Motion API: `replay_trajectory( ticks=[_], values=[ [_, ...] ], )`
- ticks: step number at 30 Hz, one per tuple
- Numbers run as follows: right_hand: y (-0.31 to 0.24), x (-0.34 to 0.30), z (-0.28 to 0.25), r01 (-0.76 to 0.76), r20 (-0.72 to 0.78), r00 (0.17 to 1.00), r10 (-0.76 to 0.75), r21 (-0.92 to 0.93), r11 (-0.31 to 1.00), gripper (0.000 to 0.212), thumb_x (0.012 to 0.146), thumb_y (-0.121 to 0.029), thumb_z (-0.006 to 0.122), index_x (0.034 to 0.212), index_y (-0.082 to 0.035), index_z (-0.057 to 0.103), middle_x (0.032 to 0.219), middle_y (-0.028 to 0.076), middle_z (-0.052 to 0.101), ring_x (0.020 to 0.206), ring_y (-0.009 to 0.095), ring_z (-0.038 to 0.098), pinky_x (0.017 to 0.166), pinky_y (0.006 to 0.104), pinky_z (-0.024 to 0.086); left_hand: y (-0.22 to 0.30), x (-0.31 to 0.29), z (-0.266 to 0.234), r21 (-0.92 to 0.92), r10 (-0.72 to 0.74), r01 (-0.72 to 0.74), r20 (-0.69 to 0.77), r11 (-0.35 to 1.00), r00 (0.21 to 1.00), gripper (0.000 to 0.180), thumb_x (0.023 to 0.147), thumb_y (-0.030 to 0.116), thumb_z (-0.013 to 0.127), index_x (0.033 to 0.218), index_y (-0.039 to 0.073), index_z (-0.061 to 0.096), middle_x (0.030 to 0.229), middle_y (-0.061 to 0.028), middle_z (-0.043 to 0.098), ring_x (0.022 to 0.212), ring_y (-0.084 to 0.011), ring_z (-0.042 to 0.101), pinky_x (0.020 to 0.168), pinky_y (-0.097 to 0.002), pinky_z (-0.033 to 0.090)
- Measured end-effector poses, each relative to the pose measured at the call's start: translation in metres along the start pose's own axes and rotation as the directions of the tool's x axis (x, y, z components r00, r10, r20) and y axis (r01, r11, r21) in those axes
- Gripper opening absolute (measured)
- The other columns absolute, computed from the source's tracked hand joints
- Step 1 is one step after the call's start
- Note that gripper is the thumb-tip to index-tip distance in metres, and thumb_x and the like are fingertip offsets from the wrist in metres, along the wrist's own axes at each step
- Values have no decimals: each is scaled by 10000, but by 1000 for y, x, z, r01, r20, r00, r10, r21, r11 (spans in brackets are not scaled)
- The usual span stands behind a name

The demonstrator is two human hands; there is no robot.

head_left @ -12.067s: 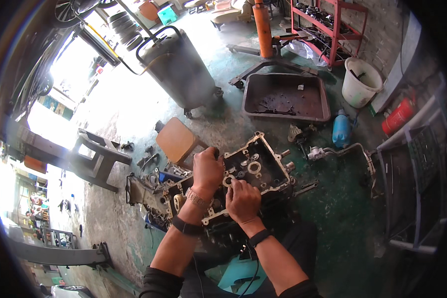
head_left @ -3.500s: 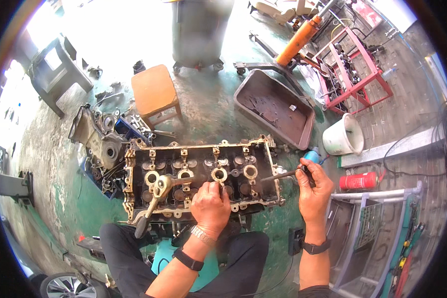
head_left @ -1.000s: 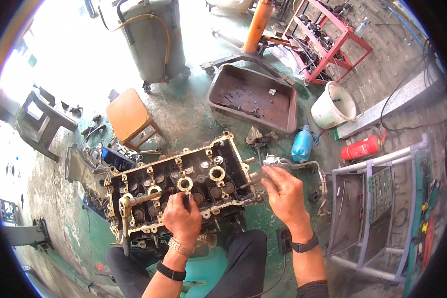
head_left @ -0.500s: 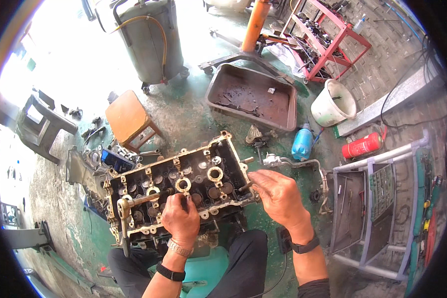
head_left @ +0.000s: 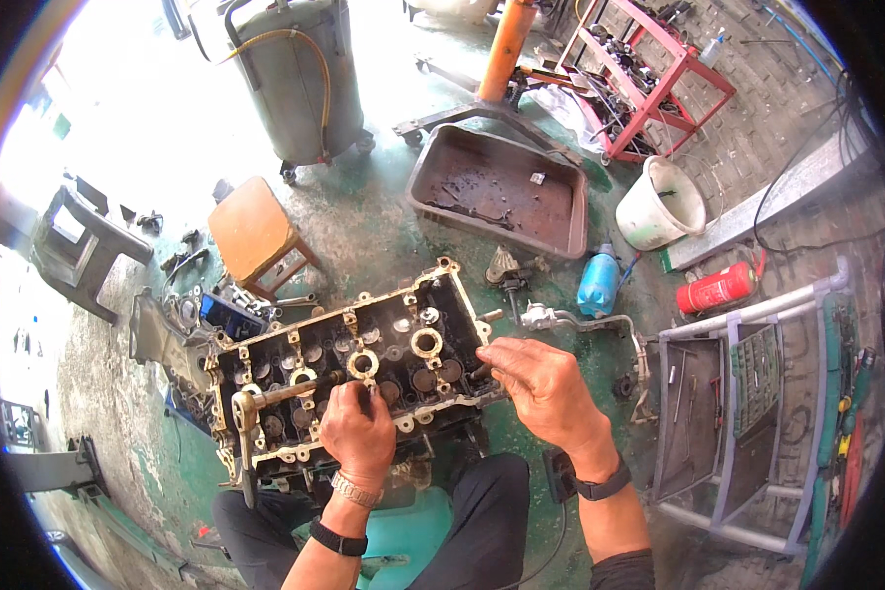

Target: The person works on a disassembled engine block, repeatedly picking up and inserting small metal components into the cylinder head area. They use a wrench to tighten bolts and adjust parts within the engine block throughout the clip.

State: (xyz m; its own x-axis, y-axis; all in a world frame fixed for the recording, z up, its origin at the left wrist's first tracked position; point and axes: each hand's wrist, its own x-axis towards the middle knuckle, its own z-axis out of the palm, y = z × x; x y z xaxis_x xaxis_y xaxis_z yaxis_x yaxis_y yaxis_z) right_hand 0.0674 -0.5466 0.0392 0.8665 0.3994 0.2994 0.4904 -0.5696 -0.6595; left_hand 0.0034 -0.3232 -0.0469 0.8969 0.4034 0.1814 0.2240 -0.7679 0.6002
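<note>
Right bare hand, apparently pinching a slim dark rod, has shifted inward to the grimy rectangular metal cylinder head, leaving less of it exposed; left bare hand curled, grip undeterminable.

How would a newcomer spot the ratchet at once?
Start at the large metal engine part before the person's knees. At its left end, past the left hand, the ratchet crosses the near rim. Its long handle sets it apart from the pale rings inside.
</note>
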Motion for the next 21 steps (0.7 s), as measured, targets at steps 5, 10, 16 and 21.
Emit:
replay_trajectory(
  ticks=[5, 10, 16, 21],
  values=[
    [6, 4, -1, -65, -118, 992, 52, -107, 992, 244, 821, -14, 721, 1064, 2, 707, 1029, 192, 713, 939, 357, 695, 808, 393, 566, -1, 0, 1, 11, 15, -14, -7, 1000, 1000, 134, 848, 151, 684, 910, 51, 620, 863, -125, 637, 789, -355, 632, 683, -447, 490],
    [6, 1, -4, -104, -127, 988, 86, -142, 984, 227, 835, -36, 718, 1057, 8, 711, 1024, 197, 714, 940, 361, 695, 801, 393, 566, 0, -1, 0, 16, 11, -11, -3, 1000, 1000, 143, 842, 145, 687, 919, 43, 622, 870, -133, 637, 799, -363, 633, 692, -446, 493],
    [7, -3, -1, -89, -38, 995, 89, -14, 996, 239, 841, -47, 705, 1078, -20, 713, 1057, 190, 712, 961, 350, 696, 848, 392, 575, 2, 0, -2, 23, 7, -7, 15, 1000, 1000, 142, 840, 132, 684, 927, 39, 622, 869, -136, 635, 798, -361, 632, 692, -439, 494],
    [10, -6, 4, -95, 4, 996, 95, 21, 995, 272, 841, -43, 706, 1113, -33, 712, 1076, 185, 711, 984, 348, 692, 865, 392, 572, 1, -1, -1, 7, 14, -14, -3, 1000, 1000, 139, 845, 133, 684, 926, 40, 620, 863, -138, 631, 792, -360, 630, 688, -436, 493]
  ],
)
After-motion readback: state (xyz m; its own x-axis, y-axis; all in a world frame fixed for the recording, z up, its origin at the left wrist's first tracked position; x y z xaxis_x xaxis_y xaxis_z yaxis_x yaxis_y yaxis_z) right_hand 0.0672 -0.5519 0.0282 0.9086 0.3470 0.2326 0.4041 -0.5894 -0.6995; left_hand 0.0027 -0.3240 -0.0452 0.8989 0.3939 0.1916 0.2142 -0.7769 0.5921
